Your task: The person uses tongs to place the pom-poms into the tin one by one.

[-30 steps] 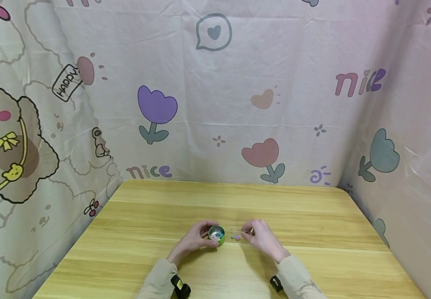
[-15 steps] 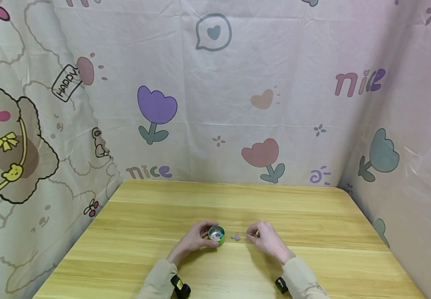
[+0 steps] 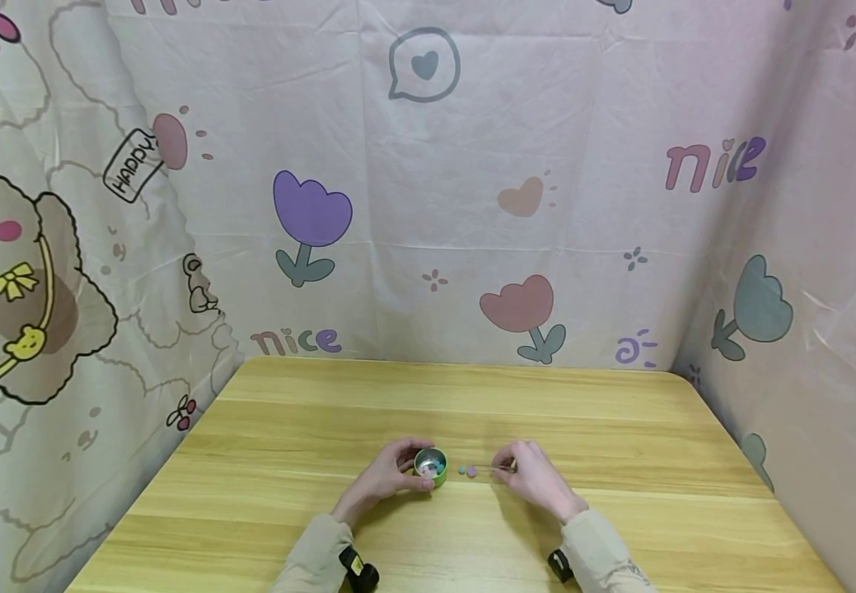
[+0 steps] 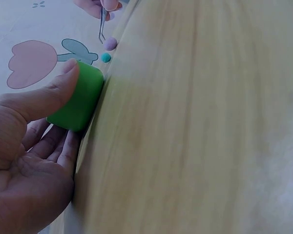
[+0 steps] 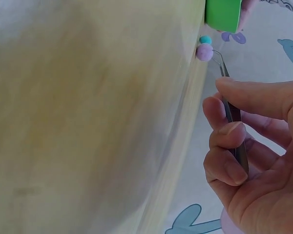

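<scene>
My left hand [image 3: 390, 471] grips a small green tin [image 3: 440, 479] on the table, thumb on the near side and fingers around the far side. Pale and teal bits lie inside the tin. Just right of it sit a teal pom-pom [image 4: 106, 57] and a larger lilac pom-pom [image 5: 204, 52], side by side. My right hand [image 3: 535, 476] holds metal tweezers [image 5: 233, 114] between thumb and fingers. The bent tips point left and come close to the lilac pom-pom, parted with nothing between them.
The wooden table [image 3: 264, 527] spreads out around both hands. Behind and beside it hang printed cloths [image 3: 428, 206] with flowers and cartoon figures. Each wrist wears a black camera strap.
My right hand has drawn back a little to the right with the tweezers, whose tips were above the pom-poms earlier. The left hand and the tin have stayed put.
</scene>
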Demonstrator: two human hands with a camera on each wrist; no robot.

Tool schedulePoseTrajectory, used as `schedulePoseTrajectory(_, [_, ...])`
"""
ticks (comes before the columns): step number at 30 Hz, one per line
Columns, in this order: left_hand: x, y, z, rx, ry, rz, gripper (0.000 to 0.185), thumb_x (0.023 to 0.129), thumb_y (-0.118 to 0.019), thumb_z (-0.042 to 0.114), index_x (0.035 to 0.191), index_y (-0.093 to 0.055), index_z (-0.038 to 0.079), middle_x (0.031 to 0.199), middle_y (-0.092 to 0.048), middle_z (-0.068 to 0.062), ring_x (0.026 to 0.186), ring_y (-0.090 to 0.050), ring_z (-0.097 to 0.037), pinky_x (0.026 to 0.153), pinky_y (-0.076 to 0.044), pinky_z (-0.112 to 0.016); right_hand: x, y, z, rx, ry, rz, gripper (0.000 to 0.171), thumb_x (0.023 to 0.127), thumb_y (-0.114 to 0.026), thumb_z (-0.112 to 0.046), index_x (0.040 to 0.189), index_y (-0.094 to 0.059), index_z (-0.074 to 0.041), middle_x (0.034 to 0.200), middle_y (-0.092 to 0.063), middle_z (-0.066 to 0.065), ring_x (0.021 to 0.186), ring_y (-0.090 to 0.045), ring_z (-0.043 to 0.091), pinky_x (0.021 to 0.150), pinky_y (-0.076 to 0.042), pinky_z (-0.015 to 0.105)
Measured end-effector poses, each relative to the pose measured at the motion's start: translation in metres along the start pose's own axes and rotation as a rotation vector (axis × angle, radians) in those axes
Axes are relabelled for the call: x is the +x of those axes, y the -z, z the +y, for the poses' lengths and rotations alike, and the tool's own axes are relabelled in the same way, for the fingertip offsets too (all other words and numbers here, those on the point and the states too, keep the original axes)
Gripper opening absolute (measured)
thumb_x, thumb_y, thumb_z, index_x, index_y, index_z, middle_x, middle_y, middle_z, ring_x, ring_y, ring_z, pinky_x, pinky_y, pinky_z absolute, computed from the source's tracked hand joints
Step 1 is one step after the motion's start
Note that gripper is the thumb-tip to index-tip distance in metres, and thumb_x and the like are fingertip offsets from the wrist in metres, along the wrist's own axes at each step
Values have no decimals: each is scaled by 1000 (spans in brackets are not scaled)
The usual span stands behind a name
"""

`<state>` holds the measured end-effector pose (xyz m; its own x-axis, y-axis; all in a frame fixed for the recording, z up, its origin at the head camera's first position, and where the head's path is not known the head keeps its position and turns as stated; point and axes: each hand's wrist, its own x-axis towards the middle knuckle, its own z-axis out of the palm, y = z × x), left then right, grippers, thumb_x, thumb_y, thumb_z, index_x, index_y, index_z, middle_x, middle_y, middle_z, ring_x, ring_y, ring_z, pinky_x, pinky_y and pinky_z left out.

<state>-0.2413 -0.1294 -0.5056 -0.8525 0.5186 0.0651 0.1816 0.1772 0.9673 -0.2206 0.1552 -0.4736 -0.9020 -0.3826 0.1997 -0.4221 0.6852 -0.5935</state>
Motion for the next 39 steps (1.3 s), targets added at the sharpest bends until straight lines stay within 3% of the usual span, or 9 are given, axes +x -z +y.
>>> schedulePoseTrajectory(7, [0, 0, -2, -34, 18, 6, 66, 81, -81, 2, 138, -49, -9, 142, -52, -29, 137, -47, -46, 122, -33, -56, 1, -1, -1, -22, 8, -3, 3, 84, -75, -2, 87, -76, -2, 85, -76, 6, 76, -65, 11, 65, -55, 19])
schedulePoseTrajectory(22, [-1, 0, 1, 7, -4, -4, 66, 83, -81, 4, 139, -48, -10, 141, -52, -31, 135, -49, -45, 119, -42, -47, 0, -2, 1, -28, 37, 18, 4, 83, -75, -3, 86, -77, -2, 80, -75, 4, 71, -60, 4, 62, -52, 17])
schedulePoseTrajectory(29, [-1, 0, 1, 8, 1, 1, 66, 82, -80, 3, 138, -48, -10, 140, -52, -31, 133, -51, -44, 118, -44, -46, 0, -2, 0, -20, 31, 13, 5, 83, -74, 0, 87, -76, 0, 83, -76, 7, 74, -63, 10, 64, -54, 18])
schedulePoseTrajectory(39, [-1, 0, 3, -14, 1, 6, 65, 82, -80, 0, 138, -48, -11, 141, -51, -32, 134, -49, -48, 119, -38, -57, 0, 0, -3, 2, 12, 15, 8, 84, -73, 1, 92, -76, 1, 87, -76, 10, 78, -68, 16, 66, -56, 18])
